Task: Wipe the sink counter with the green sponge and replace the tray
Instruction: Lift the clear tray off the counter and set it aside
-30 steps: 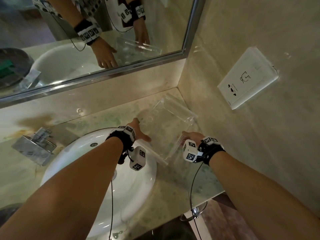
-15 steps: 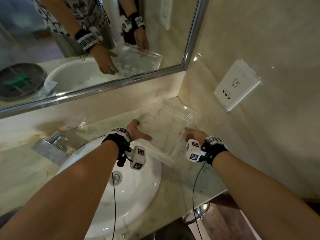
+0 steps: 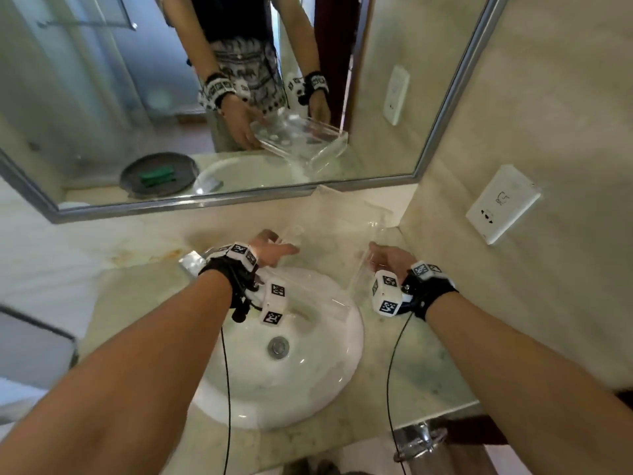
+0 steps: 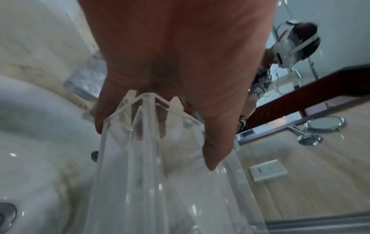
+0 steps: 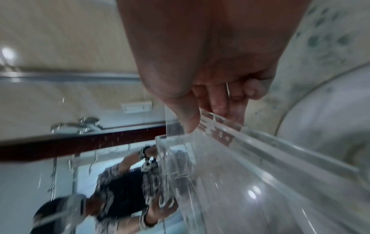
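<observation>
The left hand (image 3: 270, 250) and right hand (image 3: 388, 258) each pinch a side wall of the tray (image 3: 337, 241), lifted and tilted above the far-right counter (image 3: 404, 368) beside the sink (image 3: 274, 382). Smooth, clear, hard-edged plastic could slip from thin pinches. The green sponge (image 3: 158, 176) appears only in the mirror.

Tray (image 3: 337, 241) in my hands: clear glossy hard plastic, smooth edges. Basin (image 3: 274, 382), lower centre: glossy white ceramic. Counter (image 3: 411, 365): polished mottled stone. Mirror frame (image 3: 191, 200): brushed metal. Socket plate (image 3: 501, 204), right: smooth white plastic.
</observation>
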